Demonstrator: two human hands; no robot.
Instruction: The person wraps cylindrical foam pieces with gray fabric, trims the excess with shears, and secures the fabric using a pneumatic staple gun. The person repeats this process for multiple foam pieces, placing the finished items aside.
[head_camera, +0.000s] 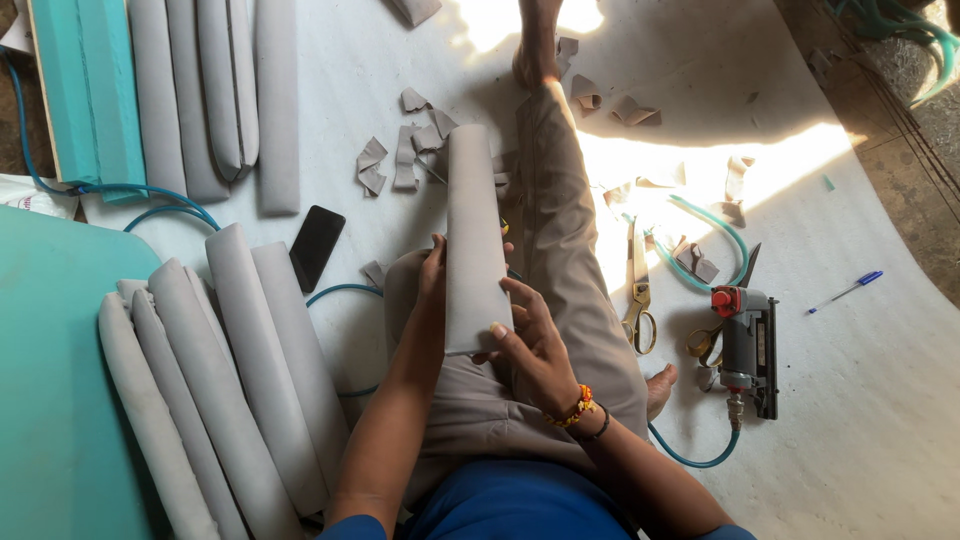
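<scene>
Grey fabric covers the long padded piece that both hands hold over the person's lap, its near end at the hands and its far end pointing away along the outstretched leg. The left hand grips the left edge of the padded piece, fingers curled round behind it so only the thumb side shows. The right hand clasps the near right corner, thumb lying on the front face and fingers wrapped under the end. To the left on the pale floor sheet lies a stack of similar grey padded rolls, side by side and slanting, next to a teal board. More grey rolls lie at the top left beside teal foam blocks. A black phone rests flat between the two groups. Grey fabric scraps are scattered just beyond the padded piece's far end. To the right of the leg lie brass-handled scissors, and further right a pneumatic staple gun with a teal air hose. A blue pen lies well apart on the right.
</scene>
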